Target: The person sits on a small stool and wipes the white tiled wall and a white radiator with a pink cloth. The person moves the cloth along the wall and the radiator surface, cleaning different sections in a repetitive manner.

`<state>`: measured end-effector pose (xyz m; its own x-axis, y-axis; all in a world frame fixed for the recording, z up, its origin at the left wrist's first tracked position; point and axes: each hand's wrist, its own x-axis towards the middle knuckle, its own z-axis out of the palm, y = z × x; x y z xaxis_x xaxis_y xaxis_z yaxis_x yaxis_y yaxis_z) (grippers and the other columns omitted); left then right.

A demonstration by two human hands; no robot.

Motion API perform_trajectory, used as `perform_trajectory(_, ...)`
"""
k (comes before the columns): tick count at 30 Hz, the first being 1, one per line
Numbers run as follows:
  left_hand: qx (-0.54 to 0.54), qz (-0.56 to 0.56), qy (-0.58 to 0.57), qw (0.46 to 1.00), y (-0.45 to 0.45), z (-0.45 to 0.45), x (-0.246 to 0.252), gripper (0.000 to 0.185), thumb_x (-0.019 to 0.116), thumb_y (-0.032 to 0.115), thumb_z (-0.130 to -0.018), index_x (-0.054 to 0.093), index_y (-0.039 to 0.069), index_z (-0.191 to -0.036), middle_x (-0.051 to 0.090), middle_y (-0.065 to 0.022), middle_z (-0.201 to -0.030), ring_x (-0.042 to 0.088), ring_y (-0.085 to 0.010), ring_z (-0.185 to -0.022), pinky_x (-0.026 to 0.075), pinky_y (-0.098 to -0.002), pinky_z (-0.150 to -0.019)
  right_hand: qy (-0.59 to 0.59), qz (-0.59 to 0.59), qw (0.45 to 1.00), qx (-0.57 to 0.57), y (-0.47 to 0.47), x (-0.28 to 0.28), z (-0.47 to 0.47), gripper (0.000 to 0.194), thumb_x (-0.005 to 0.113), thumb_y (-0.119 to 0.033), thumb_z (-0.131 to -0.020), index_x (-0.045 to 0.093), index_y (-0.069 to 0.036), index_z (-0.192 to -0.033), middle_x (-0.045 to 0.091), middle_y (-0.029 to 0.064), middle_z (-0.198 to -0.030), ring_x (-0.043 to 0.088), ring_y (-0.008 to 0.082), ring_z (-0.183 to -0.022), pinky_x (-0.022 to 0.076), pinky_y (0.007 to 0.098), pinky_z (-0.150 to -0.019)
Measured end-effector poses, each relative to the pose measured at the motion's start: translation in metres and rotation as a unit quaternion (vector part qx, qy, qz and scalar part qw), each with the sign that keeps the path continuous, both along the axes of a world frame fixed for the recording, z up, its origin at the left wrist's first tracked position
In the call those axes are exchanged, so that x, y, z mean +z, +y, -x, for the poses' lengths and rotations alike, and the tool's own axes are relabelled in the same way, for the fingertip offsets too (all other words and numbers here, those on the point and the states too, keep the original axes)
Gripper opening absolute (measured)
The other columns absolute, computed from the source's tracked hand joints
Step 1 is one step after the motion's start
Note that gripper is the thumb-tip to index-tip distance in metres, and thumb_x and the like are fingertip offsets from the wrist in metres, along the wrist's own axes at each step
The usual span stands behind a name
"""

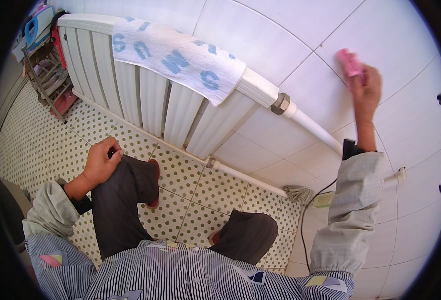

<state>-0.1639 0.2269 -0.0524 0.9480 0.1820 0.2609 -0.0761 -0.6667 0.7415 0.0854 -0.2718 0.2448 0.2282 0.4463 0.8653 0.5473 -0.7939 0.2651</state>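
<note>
My right hand [366, 88] grips a pink cloth or sponge [350, 63], slightly blurred, against the white tiled wall [310, 86] at the upper right. The wall pipe of the radiator runs below and left of that hand. My left hand [102, 159] rests on my left knee [126, 176], its fingers curled; a dark gap shows beside the thumb, and whether anything is inside cannot be told. Before me stands a white radiator [153, 99], with a white towel [175, 56] bearing blue letters draped over its top.
A metal shoe rack [44, 90] with shoes and other items stands at the far left. White pipes [314, 129] leave the radiator's right end. A mop head [298, 194] and a black cable [302, 228] are near the wall's foot. Green dots cover the tiled floor [190, 213].
</note>
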Motion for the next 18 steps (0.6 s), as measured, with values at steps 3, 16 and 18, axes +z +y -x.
perform_trajectory(3,-0.01,-0.004,0.004,1.0,-0.003,-0.002,0.001,0.012,0.067,0.01,-0.083,0.06,0.0,-0.081,0.062,-0.0142,-0.076,0.061,-0.0291,-0.068,0.047,-0.0366,-0.064,-0.02,-0.09,0.996,0.003,-0.008,0.004,-0.006,0.018,0.07,-0.016,-0.089,0.066,-0.004,-0.103,0.063,0.0082,-0.094,0.058,0.024,-0.088,0.0478,0.0338,-0.077)
perform_trajectory(16,0.0,-0.024,-0.017,1.0,-0.008,-0.003,0.002,0.013,0.068,0.011,-0.082,0.06,0.001,-0.08,0.061,-0.0143,-0.074,0.061,-0.0301,-0.067,0.048,-0.038,-0.063,0.059,0.143,0.988,0.023,0.015,-0.042,0.002,0.029,0.07,-0.002,-0.072,0.063,-0.009,-0.1,0.059,0.0088,-0.095,0.058,0.0307,-0.091,0.0498,0.0408,-0.076)
perform_trajectory(18,-0.008,-0.022,-0.003,1.0,-0.007,-0.003,0.003,0.011,0.067,0.008,-0.084,0.06,0.001,-0.083,0.06,-0.0118,-0.074,0.059,-0.0236,-0.066,0.047,-0.0345,-0.064,0.009,0.075,0.997,-0.003,0.014,-0.007,-0.005,0.023,0.069,-0.005,-0.079,0.063,-0.008,-0.101,0.059,0.0093,-0.094,0.058,0.0297,-0.089,0.0496,0.039,-0.076)
